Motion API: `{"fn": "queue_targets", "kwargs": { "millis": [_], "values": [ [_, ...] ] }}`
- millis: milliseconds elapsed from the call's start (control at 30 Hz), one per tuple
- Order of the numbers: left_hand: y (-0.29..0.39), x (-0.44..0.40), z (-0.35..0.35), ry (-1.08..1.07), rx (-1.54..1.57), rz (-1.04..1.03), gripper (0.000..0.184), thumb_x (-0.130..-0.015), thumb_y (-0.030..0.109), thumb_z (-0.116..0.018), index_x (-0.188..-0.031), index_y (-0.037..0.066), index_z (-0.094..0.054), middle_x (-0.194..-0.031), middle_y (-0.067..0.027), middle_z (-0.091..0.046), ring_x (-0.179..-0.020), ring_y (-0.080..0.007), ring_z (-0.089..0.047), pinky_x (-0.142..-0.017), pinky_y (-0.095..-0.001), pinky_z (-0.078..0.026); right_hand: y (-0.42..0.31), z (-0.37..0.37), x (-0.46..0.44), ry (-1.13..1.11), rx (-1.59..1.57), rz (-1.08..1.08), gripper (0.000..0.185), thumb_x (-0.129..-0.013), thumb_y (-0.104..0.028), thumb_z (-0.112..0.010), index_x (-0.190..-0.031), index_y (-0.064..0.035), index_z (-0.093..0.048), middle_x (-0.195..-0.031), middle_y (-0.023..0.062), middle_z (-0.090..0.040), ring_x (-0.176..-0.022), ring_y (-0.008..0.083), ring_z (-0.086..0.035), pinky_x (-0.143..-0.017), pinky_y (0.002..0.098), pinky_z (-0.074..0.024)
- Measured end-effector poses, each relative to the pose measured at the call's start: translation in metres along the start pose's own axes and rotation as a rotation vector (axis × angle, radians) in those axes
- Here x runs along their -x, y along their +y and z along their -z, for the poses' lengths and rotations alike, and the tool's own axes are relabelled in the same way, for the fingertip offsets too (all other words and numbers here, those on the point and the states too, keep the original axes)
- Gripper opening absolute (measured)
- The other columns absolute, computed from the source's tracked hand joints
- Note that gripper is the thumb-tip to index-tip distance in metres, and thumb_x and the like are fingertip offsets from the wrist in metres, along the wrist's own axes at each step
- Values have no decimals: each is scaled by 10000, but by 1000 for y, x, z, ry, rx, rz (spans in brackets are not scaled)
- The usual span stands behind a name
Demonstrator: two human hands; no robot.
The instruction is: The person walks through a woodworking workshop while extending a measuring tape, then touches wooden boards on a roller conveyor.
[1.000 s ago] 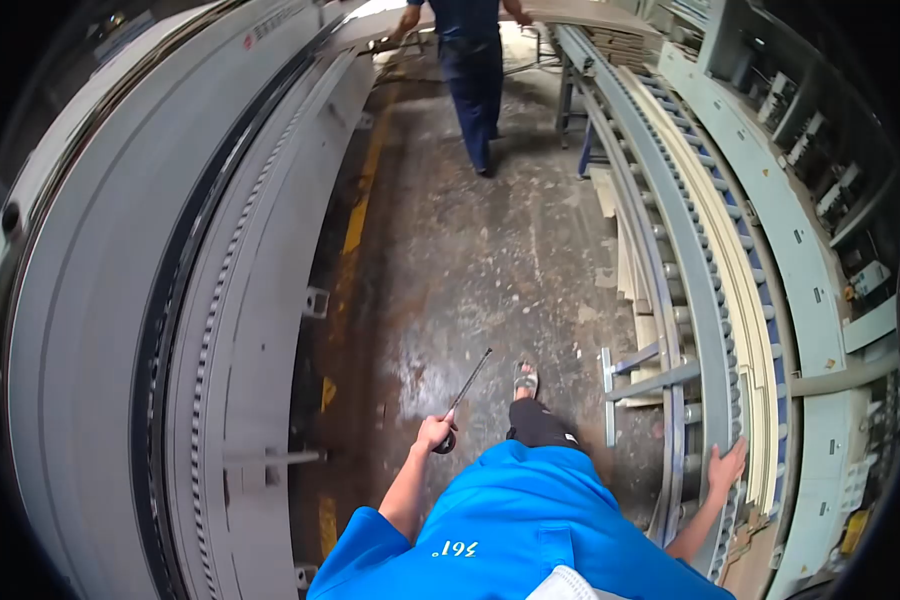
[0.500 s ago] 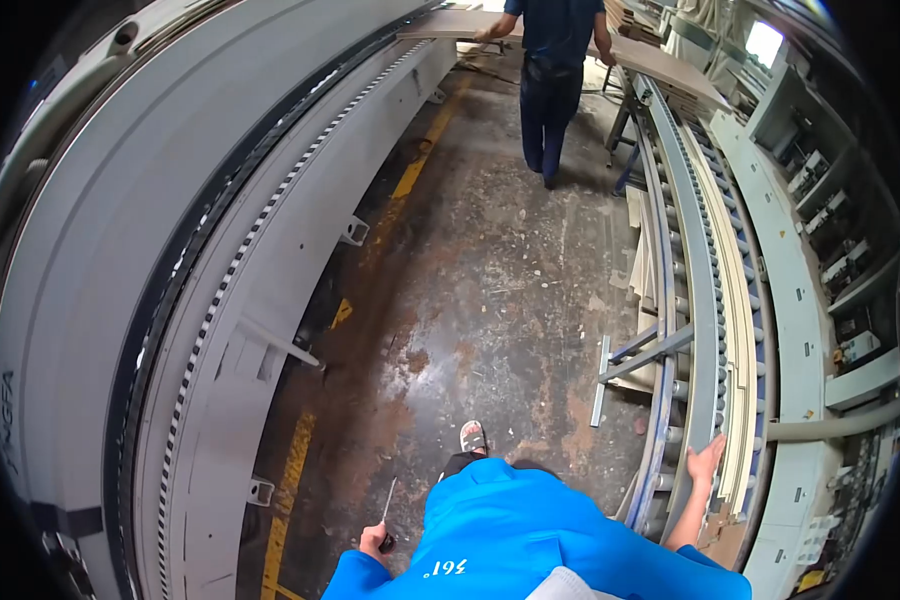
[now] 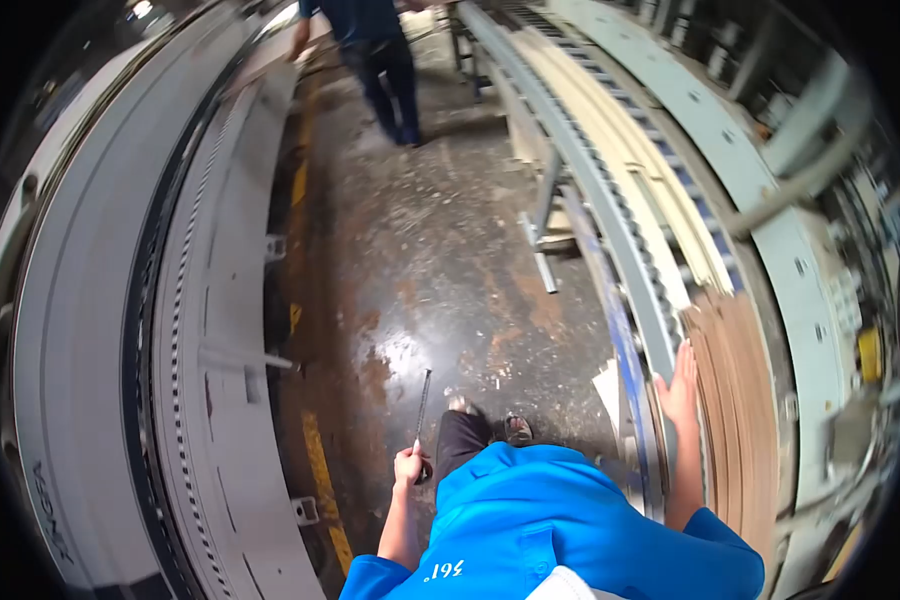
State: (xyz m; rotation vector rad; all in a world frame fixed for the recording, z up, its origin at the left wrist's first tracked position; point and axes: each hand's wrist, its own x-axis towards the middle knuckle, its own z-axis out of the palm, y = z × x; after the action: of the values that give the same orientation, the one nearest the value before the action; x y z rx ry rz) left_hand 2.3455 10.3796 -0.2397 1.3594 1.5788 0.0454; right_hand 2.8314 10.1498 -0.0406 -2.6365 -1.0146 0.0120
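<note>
My left hand (image 3: 408, 466) is closed around what looks like a tape measure (image 3: 423, 410). Its thin, dark-marked blade points forward over the floor, and part of a black case shows beside my fingers. At the right, my right hand (image 3: 679, 388) has its fingers stretched out and holds nothing. It is over the grey rail (image 3: 638, 262) of a roller conveyor, beside a stack of brown wooden strips (image 3: 735, 400). Whether the palm touches the rail or the wood, I cannot tell. Pale long strips (image 3: 635, 170) lie farther along the rollers.
A long grey machine (image 3: 100, 300) lines the left side, with a bracket (image 3: 305, 511) jutting near the yellow floor line (image 3: 322, 480). Ahead, a person in dark clothes (image 3: 370, 60) stands in the aisle. A metal support leg (image 3: 540, 250) sticks out from the conveyor. Pale cabinets (image 3: 770, 220) run along the right.
I have moved forward along the conveyor and my view has turned right. The brown strips now show beside my right hand. My left hand has moved forward with the tape measure.
</note>
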Motion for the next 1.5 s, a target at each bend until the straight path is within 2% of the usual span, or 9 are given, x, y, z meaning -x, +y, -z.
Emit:
{"fn": "queue_targets", "kwargs": {
  "millis": [467,567,767,933,1000,1067,1200,1400,1500],
  "values": [
    [-92,105,-18,-185,-172,-234,463,-828,412,-434,-694,22,-644,-565,-76,-565,-571,-149,-528,-576,-294,-419,93,52,333,146,89,-329,764,-703,-167,-593,-1308,-27,-147,-1348,162,-185,-1248,308,-165,-1027,400,-122],
    [-176,136,-24,-193,-179,-241,461,-818,426,-434,-699,36,-648,-607,-103,-605,-628,-185,-584,-621,-316,-442,107,50,419,158,124,-361,780,-700,-190,-598,-1310,-30,-140,-1351,163,-178,-1249,311,-159,-1026,401,-120],
    [-355,269,14,-345,-292,220,456,-815,411,-427,-696,24,-638,-607,-113,-600,-615,-191,-586,-609,-334,-450,151,90,555,98,173,-467,795,-707,-221,-587,-1314,-26,-111,-1360,167,-143,-1260,305,-122,-1031,399,-96],
    [-569,327,25,-233,-71,437,454,-764,447,-481,-848,25,-624,-869,-152,-611,-870,-250,-579,-729,-340,-448,206,91,656,160,232,-423,824,-702,-227,-600,-1321,-36,-92,-1374,145,-117,-1268,288,-113,-1033,398,-93],
    [-585,368,19,-94,-114,434,492,-746,466,-494,-921,16,-593,-950,-160,-590,-970,-243,-540,-771,-326,-433,210,99,672,169,251,-390,818,-704,-205,-600,-1322,-41,-90,-1379,131,-109,-1270,272,-110,-1037,383,-90],
    [-609,386,3,33,-77,261,454,-804,421,-455,-657,23,-615,-601,-66,-593,-564,-184,-573,-539,-338,-451,215,104,691,164,251,-391,820,-705,-221,-604,-1321,-35,-96,-1371,150,-125,-1267,284,-118,-1035,384,-97],
    [-560,456,-21,-115,-65,174,537,-817,459,-360,-645,33,-637,-603,-89,-611,-650,-192,-608,-661,-296,-459,233,120,748,165,229,-322,813,-709,-229,-605,-1319,-30,-106,-1363,163,-147,-1261,294,-138,-1031,386,-105],
    [-596,550,-78,-185,106,-17,521,-845,416,-381,-607,7,-601,-526,-67,-560,-516,-151,-539,-544,-279,-425,288,153,874,209,153,-102,768,-711,-275,-592,-1290,15,-179,-1326,178,-237,-1230,315,-210,-1022,397,-125],
    [-598,580,-104,-237,144,-129,481,-863,368,-397,-643,-8,-600,-513,-56,-539,-481,-146,-518,-487,-266,-407,302,180,940,167,174,-275,783,-691,-231,-614,-1292,5,-172,-1325,177,-236,-1237,299,-202,-1024,395,-138]
  ]
}}
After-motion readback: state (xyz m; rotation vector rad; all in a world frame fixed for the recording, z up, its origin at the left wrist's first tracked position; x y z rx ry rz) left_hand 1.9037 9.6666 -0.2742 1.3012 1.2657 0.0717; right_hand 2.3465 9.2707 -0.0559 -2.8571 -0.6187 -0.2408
